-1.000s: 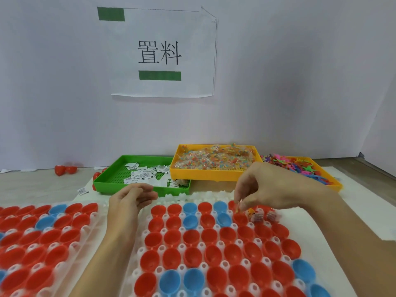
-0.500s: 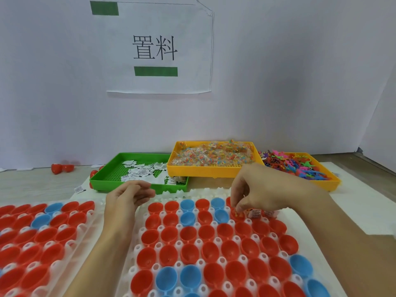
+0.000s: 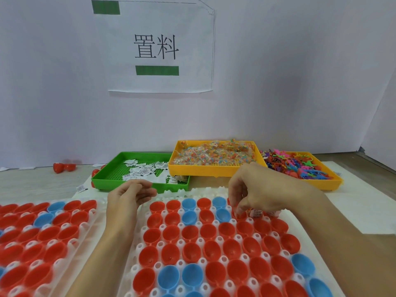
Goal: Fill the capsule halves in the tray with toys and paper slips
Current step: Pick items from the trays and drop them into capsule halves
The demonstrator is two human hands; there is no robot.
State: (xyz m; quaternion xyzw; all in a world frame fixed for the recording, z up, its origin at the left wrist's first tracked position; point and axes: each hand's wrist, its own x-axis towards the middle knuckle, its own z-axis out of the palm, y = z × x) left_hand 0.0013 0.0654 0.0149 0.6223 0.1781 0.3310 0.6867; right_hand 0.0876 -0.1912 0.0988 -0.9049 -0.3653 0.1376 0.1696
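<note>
Change since the earlier frame: the right hand [image 3: 255, 189] had crept slightly left along the far rows, fingertips [image 3: 239, 211] now dipped at a red cup next to a blue one; the left hand [image 3: 130, 192] had barely shifted.

Item: white moulded plastic tray [image 3: 214, 190] holding red and blue plastic capsule halves [image 3: 192, 232], open side up, in staggered rows running left to right. Location: on the worktop, directly before the person. Only the far right cups, partly hidden under the right hand, showed contents: small clear packets of toys [image 3: 256, 213]. All other cups in view stood empty.

Grip, right: fingers bunched downward in a narrow pinch over the far rows; what it pinched could not be told. Grip, left: loosely curled at the tray's far left corner, apparently holding nothing.

Key relation: the next empty cups lay left of and nearer than the right fingertips, so the right hand was the closer one.

Supplies beyond the tray's far edge: green plastic tray of white paper slips [image 3: 145, 171] just past the left hand; yellow plastic tray of bagged toys [image 3: 214, 156] behind the right hand; a second yellow tray of loose coloured figures [image 3: 295, 165] far right.

Clearance: open above the cups; a second filled capsule tray [image 3: 42, 228] sat close on the left.
</note>
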